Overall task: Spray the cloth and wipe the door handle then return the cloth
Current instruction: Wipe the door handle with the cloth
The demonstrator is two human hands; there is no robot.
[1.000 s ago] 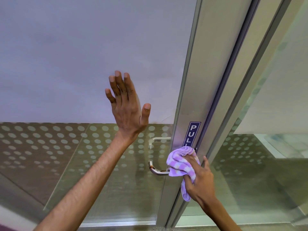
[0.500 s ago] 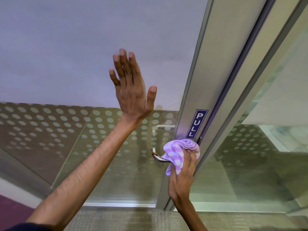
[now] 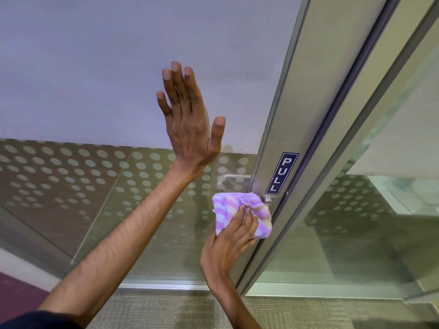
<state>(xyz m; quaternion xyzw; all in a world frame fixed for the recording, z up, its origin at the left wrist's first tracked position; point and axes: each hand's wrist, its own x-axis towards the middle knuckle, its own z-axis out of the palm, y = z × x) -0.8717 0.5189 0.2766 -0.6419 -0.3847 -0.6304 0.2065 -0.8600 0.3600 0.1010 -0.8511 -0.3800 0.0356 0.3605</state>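
I am wiping the handle [image 3: 268, 199], my right hand [image 3: 229, 245] clutching the cloth [image 3: 240, 213] bunched over it, left hand [image 3: 190, 124] lying flat and empty on the glass [image 3: 95, 67] above; returning the cloth is coming next

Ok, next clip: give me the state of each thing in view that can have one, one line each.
left hand: open, fingers spread flat against the frosted glass.
right hand: closed on the cloth, pressing it on the handle.
cloth: bunched, wrapped over the door handle.
door handle: mostly covered by the cloth, only its metal base showing.
glass door: cannot tell whether shut or ajar.
PULL sign: stuck on the frame, readable.
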